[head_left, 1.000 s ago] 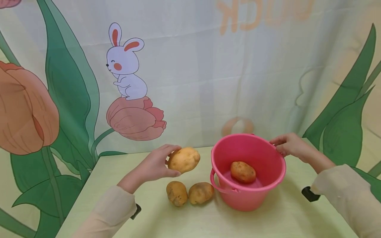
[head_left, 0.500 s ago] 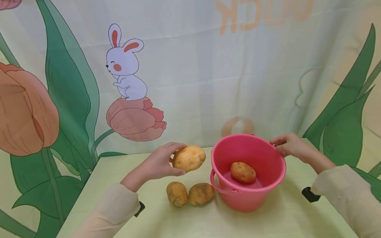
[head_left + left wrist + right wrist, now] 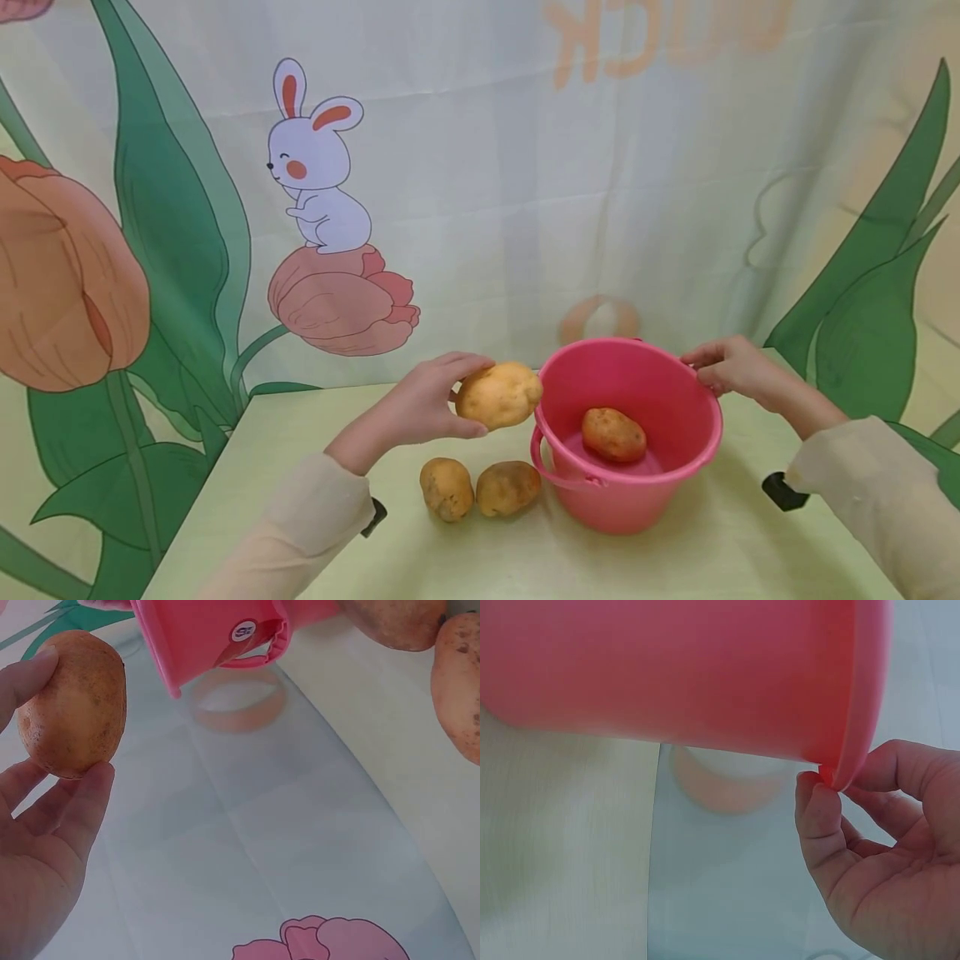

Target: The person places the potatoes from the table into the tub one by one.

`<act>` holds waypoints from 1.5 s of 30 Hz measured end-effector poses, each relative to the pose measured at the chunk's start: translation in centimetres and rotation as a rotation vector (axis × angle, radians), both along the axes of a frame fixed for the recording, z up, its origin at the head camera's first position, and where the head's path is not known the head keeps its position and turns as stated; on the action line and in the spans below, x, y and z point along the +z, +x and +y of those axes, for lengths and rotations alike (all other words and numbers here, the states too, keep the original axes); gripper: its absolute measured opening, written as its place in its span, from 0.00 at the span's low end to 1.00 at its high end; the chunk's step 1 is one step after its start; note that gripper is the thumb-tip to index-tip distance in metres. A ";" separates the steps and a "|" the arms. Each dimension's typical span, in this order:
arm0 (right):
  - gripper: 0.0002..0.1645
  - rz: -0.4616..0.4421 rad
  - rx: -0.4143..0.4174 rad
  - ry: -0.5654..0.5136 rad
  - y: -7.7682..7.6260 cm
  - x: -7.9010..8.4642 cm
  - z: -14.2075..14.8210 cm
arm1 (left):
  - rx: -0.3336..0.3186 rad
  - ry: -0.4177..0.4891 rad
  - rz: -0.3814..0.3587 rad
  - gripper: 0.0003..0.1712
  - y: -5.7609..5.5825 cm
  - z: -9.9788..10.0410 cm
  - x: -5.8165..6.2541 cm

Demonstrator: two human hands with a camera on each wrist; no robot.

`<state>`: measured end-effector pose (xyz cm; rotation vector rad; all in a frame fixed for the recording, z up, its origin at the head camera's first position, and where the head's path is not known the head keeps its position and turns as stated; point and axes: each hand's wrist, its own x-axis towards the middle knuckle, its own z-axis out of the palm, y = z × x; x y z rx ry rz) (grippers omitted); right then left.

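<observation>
My left hand [image 3: 431, 402] grips a pale yellow-brown potato [image 3: 501, 395] between thumb and fingers, raised above the table at the left rim of a pink bucket [image 3: 622, 507]. In the left wrist view the held potato [image 3: 79, 705] shows whole, thumb on one side and fingertips on the other. My right hand [image 3: 738, 377] pinches the bucket's rim on its right side; the right wrist view shows thumb and fingers of that hand [image 3: 889, 847] on the rim's edge. Inside the bucket, one potato [image 3: 613, 434] lies on the bottom.
Two more potatoes, one upright [image 3: 446, 489] and one lying sideways [image 3: 508, 488], sit side by side on the pale green table [image 3: 360, 554] left of the bucket. The bucket's handle [image 3: 558, 477] hangs down its left front. Behind the table hangs a printed cloth [image 3: 480, 208].
My left hand has carried its potato rightward and slightly up, from over the table to the bucket's left rim. The right hand and bucket stay where they were.
</observation>
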<state>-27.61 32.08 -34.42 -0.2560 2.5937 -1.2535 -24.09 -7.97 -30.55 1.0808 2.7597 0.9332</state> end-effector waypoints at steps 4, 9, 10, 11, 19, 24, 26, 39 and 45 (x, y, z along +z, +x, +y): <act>0.24 -0.001 -0.002 0.000 0.0 0.1 -0.1 | -0.007 -0.003 -0.007 0.39 0.0 0.4 0.2; 0.25 -0.002 0.001 -0.002 0.0 0.1 -0.1 | -0.008 -0.017 -0.004 0.39 -0.2 0.8 0.5; 0.25 -0.003 0.000 -0.001 0.0 0.1 -0.1 | -0.008 -0.021 0.002 0.39 -0.3 0.9 0.5; 0.25 -0.004 -0.002 0.001 -0.1 0.1 0.0 | -0.010 -0.024 0.008 0.39 -0.3 1.0 0.6; 0.25 -0.008 0.000 -0.002 -0.1 0.0 -0.1 | -0.028 -0.052 0.034 0.38 -1.0 1.9 0.7; 0.25 -0.003 0.003 -0.001 -0.1 -0.1 0.0 | -0.044 -0.063 0.041 0.39 -1.2 2.5 0.9; 0.25 -0.006 0.000 0.000 -0.2 -0.1 0.0 | -0.047 -0.068 0.039 0.39 -1.3 2.7 1.0; 0.26 -0.012 -0.005 0.012 -0.2 0.0 0.1 | -0.023 -0.158 0.026 0.39 -2.1 4.5 1.1; 0.25 -0.011 -0.004 0.011 -0.2 -0.1 0.2 | -0.035 -0.184 0.007 0.39 -2.4 5.5 1.2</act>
